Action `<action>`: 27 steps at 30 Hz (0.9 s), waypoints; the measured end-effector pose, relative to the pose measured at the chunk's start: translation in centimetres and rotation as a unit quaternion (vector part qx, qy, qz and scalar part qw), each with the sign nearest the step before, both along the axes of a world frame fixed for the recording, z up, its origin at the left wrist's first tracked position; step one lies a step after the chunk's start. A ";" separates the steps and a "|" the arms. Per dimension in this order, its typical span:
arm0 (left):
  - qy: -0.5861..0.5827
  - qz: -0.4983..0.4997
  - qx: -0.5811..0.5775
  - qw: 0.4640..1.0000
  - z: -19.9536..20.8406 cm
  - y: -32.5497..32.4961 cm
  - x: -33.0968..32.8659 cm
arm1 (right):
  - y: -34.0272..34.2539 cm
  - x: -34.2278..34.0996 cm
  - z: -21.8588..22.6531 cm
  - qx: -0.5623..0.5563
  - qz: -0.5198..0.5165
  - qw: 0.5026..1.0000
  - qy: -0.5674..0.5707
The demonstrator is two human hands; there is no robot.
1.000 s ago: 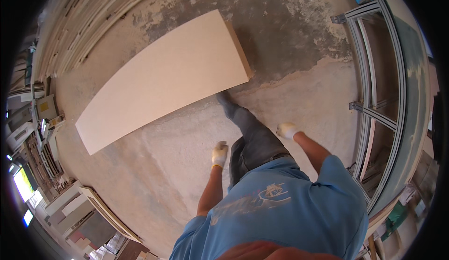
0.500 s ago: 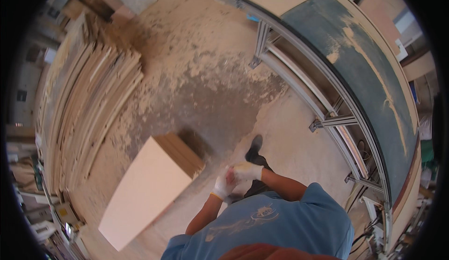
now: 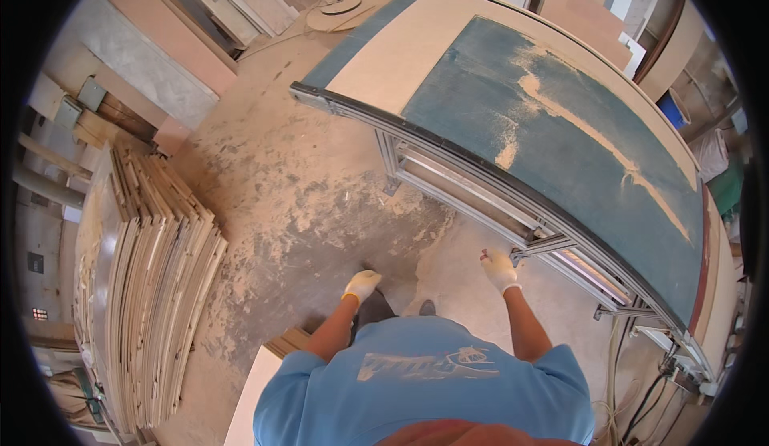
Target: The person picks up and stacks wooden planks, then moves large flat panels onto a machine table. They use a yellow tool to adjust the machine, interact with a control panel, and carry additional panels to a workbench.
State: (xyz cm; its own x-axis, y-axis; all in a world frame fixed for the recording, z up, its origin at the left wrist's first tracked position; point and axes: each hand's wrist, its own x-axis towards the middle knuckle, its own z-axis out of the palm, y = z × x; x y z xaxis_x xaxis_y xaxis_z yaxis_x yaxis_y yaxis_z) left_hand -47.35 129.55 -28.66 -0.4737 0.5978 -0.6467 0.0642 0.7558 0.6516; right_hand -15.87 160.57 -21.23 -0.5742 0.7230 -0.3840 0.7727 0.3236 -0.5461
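Observation:
My left hand (image 3: 363, 284), in a whitish work glove with a yellow cuff, hangs in front of my body above the floor. Its fingers are curled in and I see nothing in them. My right hand (image 3: 498, 270), gloved the same way, is out to the right beside the workbench's metal frame (image 3: 561, 246). Its fingers are bent together; a small reddish spot shows at their tips, too small to name. The two hands are apart. A stack of boards (image 3: 255, 394) with a pale top lies low at my left, partly hidden by my arm and shirt.
A long bench with a dark green top (image 3: 473, 85) and streaks of sawdust curves along the right. Several worn boards (image 3: 152, 286) are stacked at the left. Large panels (image 3: 156, 53) lean at the back left. Wood dust covers the floor (image 3: 296, 181); cables (image 3: 641, 406) run at lower right.
My hands were together in front of me and have separated, the right one moving right. My view has turned and shifted, so the bench looks nearer and the pale-topped stack lies mostly behind my arm.

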 end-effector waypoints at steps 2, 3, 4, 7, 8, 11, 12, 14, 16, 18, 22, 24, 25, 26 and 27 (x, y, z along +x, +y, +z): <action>0.014 -0.054 -0.059 0.997 -4.2 0.9 -5.0 | -0.3 -1.3 0.8 -0.031 -0.040 0.999 0.000; 0.067 -0.152 -0.068 0.984 -5.7 2.0 -8.7 | -0.2 -2.8 0.9 -0.020 -0.036 0.998 0.040; 0.177 -0.199 -0.021 0.964 -6.6 3.3 -12.3 | 0.0 -4.8 0.9 -0.020 -0.041 0.997 0.070; 0.143 -0.068 0.047 0.986 -6.4 11.5 -25.7 | 2.6 -13.8 0.4 0.055 -0.007 0.992 0.115; 0.003 0.123 0.143 0.982 -5.4 15.2 -30.7 | 4.5 -18.2 0.1 0.109 0.009 0.984 0.139; -0.146 0.321 0.298 0.887 -1.2 27.7 -45.5 | 11.1 -33.2 -0.6 0.156 0.050 0.984 0.067; 0.010 0.254 0.326 0.910 0.3 31.9 -50.4 | 12.8 -38.0 -0.9 0.177 0.030 0.978 0.105; 0.224 0.145 0.250 0.931 1.7 38.3 -55.3 | 16.4 -47.1 -1.3 0.164 -0.047 0.985 0.007; 0.402 0.054 0.079 0.911 2.9 43.1 -57.9 | 19.4 -54.4 -1.5 0.136 -0.116 0.982 -0.055; 0.450 -0.042 -0.056 0.890 3.4 46.2 -57.7 | 21.1 -59.1 -1.4 0.100 -0.120 0.985 -0.073; 0.429 0.014 -0.062 0.901 4.1 49.0 -56.6 | 21.7 -63.2 -1.1 0.031 -0.252 0.965 -0.068; 0.389 0.030 -0.063 0.919 4.4 49.3 -57.7 | 22.0 -63.8 -0.8 -0.005 -0.301 0.951 -0.071; 0.368 0.024 -0.067 0.927 4.5 49.3 -58.8 | 22.1 -64.1 -0.5 -0.024 -0.328 0.943 -0.051; 0.335 0.019 -0.086 0.938 4.5 49.5 -59.9 | 22.4 -64.3 -0.2 -0.024 -0.361 0.932 -0.031; 0.323 0.004 -0.085 0.943 4.3 49.5 -61.1 | 22.6 -64.5 0.2 -0.039 -0.388 0.921 -0.020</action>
